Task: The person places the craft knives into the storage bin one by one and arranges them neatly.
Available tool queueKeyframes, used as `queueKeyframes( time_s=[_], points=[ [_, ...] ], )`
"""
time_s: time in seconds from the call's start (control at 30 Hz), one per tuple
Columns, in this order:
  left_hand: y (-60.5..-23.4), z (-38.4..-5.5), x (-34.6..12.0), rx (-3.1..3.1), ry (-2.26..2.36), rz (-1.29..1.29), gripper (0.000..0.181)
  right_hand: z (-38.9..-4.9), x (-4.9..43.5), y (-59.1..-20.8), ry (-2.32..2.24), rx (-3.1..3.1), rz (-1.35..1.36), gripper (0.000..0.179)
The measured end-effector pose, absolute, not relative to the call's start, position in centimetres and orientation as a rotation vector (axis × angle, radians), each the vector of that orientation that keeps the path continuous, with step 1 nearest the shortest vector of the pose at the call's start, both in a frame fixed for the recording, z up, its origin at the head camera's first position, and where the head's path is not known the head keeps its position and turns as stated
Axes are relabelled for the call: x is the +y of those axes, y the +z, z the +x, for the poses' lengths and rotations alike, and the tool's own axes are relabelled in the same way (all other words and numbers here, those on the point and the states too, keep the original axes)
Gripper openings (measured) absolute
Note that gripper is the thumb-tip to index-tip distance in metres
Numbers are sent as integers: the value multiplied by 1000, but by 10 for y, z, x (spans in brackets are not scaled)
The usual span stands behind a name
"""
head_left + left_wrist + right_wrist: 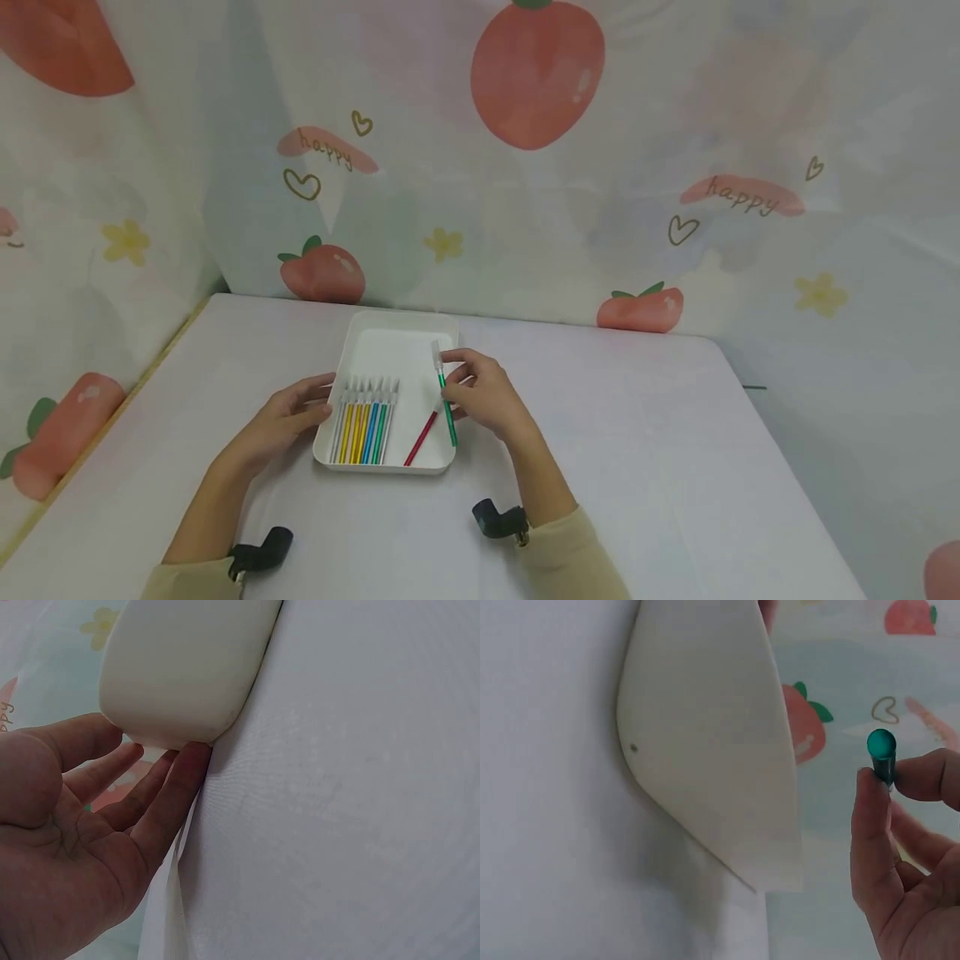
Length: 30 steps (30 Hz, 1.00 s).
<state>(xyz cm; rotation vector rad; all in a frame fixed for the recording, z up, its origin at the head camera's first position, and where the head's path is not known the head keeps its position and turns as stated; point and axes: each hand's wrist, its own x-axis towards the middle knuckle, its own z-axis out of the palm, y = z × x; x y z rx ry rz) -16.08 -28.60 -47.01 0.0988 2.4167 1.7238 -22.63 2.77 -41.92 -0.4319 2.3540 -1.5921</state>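
My right hand (483, 393) pinches a green craft knife (448, 421), a slim metallic handle with a clear cap, over the right side of the white tray (397, 342). The right wrist view shows its round green butt end (882, 742) between thumb and fingers. Below that hand a red craft knife (422, 437) lies slanted in the tray, its upper part partly hidden. Several capped knives (366, 425) in silver, yellow, blue and green line up at the tray's lower left. With fingers extended, my left hand (281, 421) touches the tray's left side; its fingertips (196, 754) meet the outer wall.
The tray stands on a white-covered table (615, 450), near its back edge. Behind and to the left hangs a printed curtain (540, 225) with fruit and flowers. A black wrist camera (262, 550) sits on the left forearm, another black camera (498, 518) on the right.
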Motion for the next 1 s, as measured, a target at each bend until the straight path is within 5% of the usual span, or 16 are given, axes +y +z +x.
queueKeyframes(
  time_s=[0.47, 0.73, 1.0],
  points=[
    [-477, -172, -276, 2351, 1784, 152, 59, -219, -23, -425, -656, 2755, -416, 43],
    [-479, -181, -270, 2328, 1770, 151, 59, -226, -18, -440, -938, 2564, -438, 43],
    [-473, -166, -287, 2495, 1629, 126, 62, -202, 18, -432, -1085, 2689, -740, 40]
  ],
)
